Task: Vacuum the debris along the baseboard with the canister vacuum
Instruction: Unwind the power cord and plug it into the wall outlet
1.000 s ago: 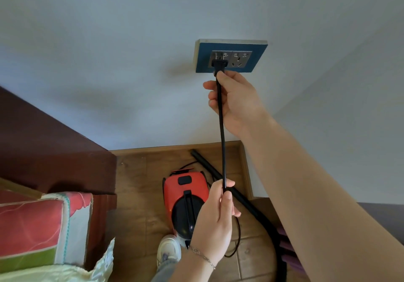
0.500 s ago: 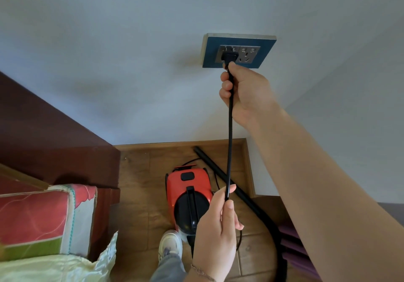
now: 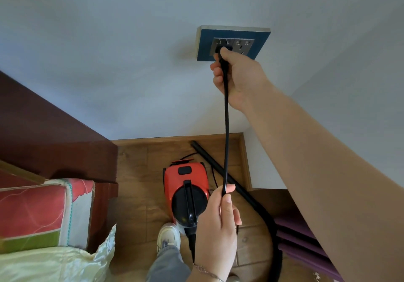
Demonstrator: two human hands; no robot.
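Observation:
A red and black canister vacuum (image 3: 185, 185) stands on the wooden floor below me. Its black power cord (image 3: 226, 128) runs taut from my left hand (image 3: 218, 222) up to my right hand (image 3: 238, 78). My right hand grips the cord's black plug at a blue wall socket plate (image 3: 204, 41) and mostly hides it. My left hand pinches the cord lower down, in front of the vacuum. The vacuum's black hose and tube (image 3: 238, 190) lies on the floor, reaching into the corner by the wooden baseboard (image 3: 153, 140).
A dark red wooden bed frame (image 3: 54, 133) with a pink and green mattress (image 3: 32, 214) and pale bedding fills the left. My white shoe (image 3: 167, 235) stands beside the vacuum. Purple strips (image 3: 306, 246) lie at the lower right. A second wall meets the corner on the right.
My right hand has slid up the cord onto the plug at the socket. My left hand keeps its pinch on the cord below. The view has shifted slightly.

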